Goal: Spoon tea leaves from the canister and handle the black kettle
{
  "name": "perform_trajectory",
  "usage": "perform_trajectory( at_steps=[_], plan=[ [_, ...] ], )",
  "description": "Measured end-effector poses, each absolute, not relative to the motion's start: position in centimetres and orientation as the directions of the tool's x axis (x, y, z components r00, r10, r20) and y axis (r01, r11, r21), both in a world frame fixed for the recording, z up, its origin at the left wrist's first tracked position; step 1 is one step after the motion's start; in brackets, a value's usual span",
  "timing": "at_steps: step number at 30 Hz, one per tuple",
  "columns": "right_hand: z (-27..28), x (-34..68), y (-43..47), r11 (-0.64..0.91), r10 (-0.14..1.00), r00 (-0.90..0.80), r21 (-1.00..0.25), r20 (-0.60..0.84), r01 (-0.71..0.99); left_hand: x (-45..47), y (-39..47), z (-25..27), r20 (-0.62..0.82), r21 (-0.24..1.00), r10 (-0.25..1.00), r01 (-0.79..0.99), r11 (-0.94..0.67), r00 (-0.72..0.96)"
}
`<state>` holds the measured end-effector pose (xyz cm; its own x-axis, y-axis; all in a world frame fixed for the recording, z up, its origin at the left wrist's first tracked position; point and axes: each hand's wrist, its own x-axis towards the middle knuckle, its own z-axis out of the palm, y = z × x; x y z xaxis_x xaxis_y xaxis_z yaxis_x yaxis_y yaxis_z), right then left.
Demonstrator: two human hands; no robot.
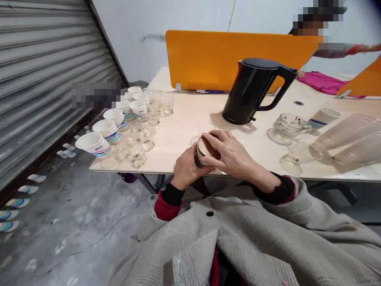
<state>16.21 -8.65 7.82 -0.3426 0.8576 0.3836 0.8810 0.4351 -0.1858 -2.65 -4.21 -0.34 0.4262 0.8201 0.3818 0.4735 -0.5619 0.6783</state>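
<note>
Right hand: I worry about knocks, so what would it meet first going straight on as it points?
The right hand rests against the cup, so that comes first; past it, leftward, the left hand seems next, though depth is unclear.

A ridged grey metal roller shutter stands beyond the left edge of a pale, wood-toned table, above a cracked grey concrete floor. A bright-orange rectangular partition rises toward the table's far edge, in front of a scuffed white wall.

A gray plaid coat tops 2 red sleeves with black cuffs.
</note>
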Motion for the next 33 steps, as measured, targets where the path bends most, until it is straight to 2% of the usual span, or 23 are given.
perform_trajectory(
  at_steps=[9, 17, 20, 24, 28, 33],
  plan=[
    [7.8, 15.4, -8.6, 0.428, 0.880, -0.387, -0.109, 0.274, 0.897, -2.9, -3.9, -0.8, 0.408, 0.677, 0.791, 0.431, -0.597, 0.455],
    [6.4, 18.1, -8.7, 0.468, 0.848, -0.344, -0.263, 0.403, 0.844, -3.2, -3.6, -1.3, 0.453, 0.641, 0.755, 0.416, -0.645, 0.474],
    [7.9, 20.4, -8.7, 0.432, 0.845, -0.280, -0.272, 0.456, 0.860, -3.4, -3.6, -1.4, 0.481, 0.633, 0.730, 0.384, -0.672, 0.485],
    [11.9, 23.2, -7.5, 0.334, 0.822, -0.148, -0.254, 0.551, 0.908, -3.2, -3.7, -1.2, 0.487, 0.552, 0.698, 0.434, -0.712, 0.525],
    [14.0, 24.7, -2.9, 0.266, 0.798, -0.069, -0.247, 0.599, 0.932, -3.0, -3.8, -0.9, 0.441, 0.478, 0.658, 0.461, -0.748, 0.610],
    [10.9, 25.6, 5.9, 0.246, 0.805, -0.057, -0.244, 0.590, 0.938, -3.1, -3.9, -0.7, 0.407, 0.468, 0.648, 0.462, -0.753, 0.643]
  ],
)
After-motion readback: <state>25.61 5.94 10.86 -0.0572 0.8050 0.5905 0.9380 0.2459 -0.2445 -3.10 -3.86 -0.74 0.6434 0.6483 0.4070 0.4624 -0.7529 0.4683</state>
